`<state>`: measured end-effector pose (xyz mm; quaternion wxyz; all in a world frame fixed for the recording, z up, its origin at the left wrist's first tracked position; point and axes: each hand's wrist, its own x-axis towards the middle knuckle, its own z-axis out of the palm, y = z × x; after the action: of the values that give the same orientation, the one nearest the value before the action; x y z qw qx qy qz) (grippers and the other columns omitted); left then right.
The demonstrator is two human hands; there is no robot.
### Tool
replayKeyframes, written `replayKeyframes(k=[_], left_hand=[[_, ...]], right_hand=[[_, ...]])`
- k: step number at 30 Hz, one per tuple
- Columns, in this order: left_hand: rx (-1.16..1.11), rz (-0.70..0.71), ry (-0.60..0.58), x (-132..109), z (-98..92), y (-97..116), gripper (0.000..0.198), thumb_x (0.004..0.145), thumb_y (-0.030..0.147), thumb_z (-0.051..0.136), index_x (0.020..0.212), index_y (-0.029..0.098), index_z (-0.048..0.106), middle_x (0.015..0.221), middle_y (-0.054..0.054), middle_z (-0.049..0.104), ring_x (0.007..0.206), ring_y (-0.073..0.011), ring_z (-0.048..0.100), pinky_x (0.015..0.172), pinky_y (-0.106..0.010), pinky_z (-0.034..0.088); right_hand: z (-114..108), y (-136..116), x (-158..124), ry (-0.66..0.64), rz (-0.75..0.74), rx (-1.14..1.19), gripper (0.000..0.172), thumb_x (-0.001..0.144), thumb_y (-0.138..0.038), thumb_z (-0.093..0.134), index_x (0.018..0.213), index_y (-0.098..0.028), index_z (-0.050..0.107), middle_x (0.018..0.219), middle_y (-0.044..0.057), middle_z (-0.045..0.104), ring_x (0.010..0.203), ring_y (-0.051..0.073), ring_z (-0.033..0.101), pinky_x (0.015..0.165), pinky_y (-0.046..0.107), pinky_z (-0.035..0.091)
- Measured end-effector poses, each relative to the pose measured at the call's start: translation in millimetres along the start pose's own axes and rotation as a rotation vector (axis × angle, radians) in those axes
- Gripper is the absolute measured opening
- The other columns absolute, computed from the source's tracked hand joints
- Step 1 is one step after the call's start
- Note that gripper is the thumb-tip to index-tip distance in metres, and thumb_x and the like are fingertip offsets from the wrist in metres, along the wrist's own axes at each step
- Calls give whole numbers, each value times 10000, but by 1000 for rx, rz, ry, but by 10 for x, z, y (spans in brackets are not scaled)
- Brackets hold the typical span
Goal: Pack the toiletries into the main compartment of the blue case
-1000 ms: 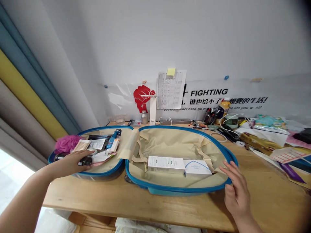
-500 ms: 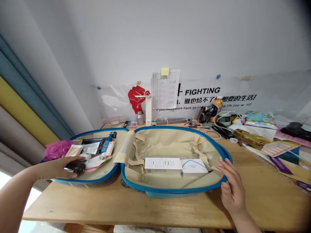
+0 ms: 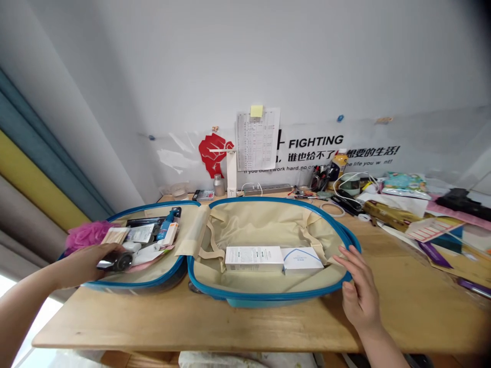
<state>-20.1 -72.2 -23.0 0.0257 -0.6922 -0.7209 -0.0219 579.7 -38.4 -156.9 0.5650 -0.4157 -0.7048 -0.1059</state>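
A blue-rimmed suitcase point(image 3: 268, 296) lies spread wide on the wooden table, its beige lining showing. Over the left half, my left hand point(image 3: 84, 260) grips a dark, shiny, rounded container point(image 3: 115, 261); its exact kind is unclear. Around that hand are a pink bath puff point(image 3: 87, 236), a blue pump bottle point(image 3: 165, 226), a small white and orange box point(image 3: 172, 233) and white packets. My right hand point(image 3: 360, 289) rests at the right rim, fingers spread and holding nothing. Inside the right half, a long white box point(image 3: 253, 258) lies beside a white box with a blue line point(image 3: 303, 260).
Behind the suitcase stand a white lamp point(image 3: 231, 174), a small jar point(image 3: 219, 185) and a power strip point(image 3: 268, 189). Papers, pens, cables and packets crowd the table's right side, with a drink bottle point(image 3: 338, 164) at the back. Curtains point(image 3: 42, 168) hang at left.
My left hand has lifted the dark container slightly and turned it, so more of it shows. The right hand stays at the rim. The whole view has shifted a little.
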Motion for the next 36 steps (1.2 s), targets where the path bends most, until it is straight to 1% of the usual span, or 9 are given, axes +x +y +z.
replayKeyframes(k=[3, 5, 10, 14, 16, 20, 26, 32, 36], left_hand=[[-20, -21, 24, 18, -99, -20, 367, 808, 430, 368, 1055, 249, 569, 1056, 9, 720, 972, -197, 658, 886, -298, 470], [31, -51, 129, 4, -220, 46, 403, 833, 438, 406, 1173, 247, 508, 1117, -16, 691, 1020, -216, 630, 907, -315, 465], [101, -37, 358, -113, -506, 635, 467, 917, 519, 393, 1362, 378, 382, 1139, 8, 580, 922, -185, 617, 833, -291, 495], [152, 298, 519, -120, -511, 1251, 488, 946, 456, 442, 1421, 350, 401, 1180, -58, 545, 979, -223, 606, 892, -334, 485], [153, 468, 532, -67, -458, 1541, 482, 947, 399, 473, 1425, 359, 427, 1182, -72, 564, 1015, -245, 598, 914, -363, 479], [180, 647, 386, 73, -355, 2087, 538, 953, 325, 513, 1461, 424, 367, 1233, -58, 575, 1064, -237, 579, 928, -372, 463], [272, 799, 158, 174, -184, 2726, 665, 919, 426, 587, 1504, 402, 272, 1263, -64, 590, 1064, -250, 569, 871, -361, 457], [210, 853, -22, 208, -32, 3037, 713, 899, 478, 598, 1515, 327, 272, 1224, -87, 617, 1063, -271, 597, 828, -353, 472], [-25, 833, -267, 258, -36, 3092, 717, 922, 529, 533, 1523, 270, 242, 1318, -96, 584, 1142, -270, 597, 882, -345, 489]], right_hand=[[-7, -18, 12, -10, -6, 6, 410, 965, -428, 372, 1241, -214, 588, 1296, 140, 597, 1343, 339, 452, 1060, 607, 392], [-8, -29, 21, -11, -6, 8, 406, 964, -422, 373, 1238, -216, 590, 1296, 138, 598, 1342, 337, 454, 1063, 602, 392], [2, -28, 26, 4, -11, 8, 403, 964, -420, 370, 1228, -215, 596, 1281, 135, 608, 1337, 335, 459, 1060, 591, 395], [7, -28, 28, 12, -10, 11, 398, 964, -421, 373, 1215, -213, 601, 1270, 141, 611, 1333, 337, 462, 1045, 592, 402], [6, -33, 32, 10, -12, 7, 403, 964, -432, 370, 1207, -215, 607, 1267, 138, 613, 1326, 336, 470, 1038, 590, 410], [9, -29, 30, 19, -19, 4, 402, 963, -429, 371, 1205, -214, 609, 1282, 136, 609, 1325, 336, 472, 1049, 596, 400], [19, -16, 19, 24, -16, 25, 412, 963, -436, 367, 1197, -201, 612, 1261, 151, 614, 1327, 340, 470, 1051, 609, 390], [16, -15, 22, 11, -5, 19, 414, 965, -438, 369, 1186, -192, 617, 1269, 155, 611, 1327, 343, 470, 1051, 602, 393], [18, -13, 18, 23, -19, 23, 415, 969, -434, 360, 1205, -201, 609, 1284, 149, 602, 1334, 339, 462, 1059, 606, 382]])
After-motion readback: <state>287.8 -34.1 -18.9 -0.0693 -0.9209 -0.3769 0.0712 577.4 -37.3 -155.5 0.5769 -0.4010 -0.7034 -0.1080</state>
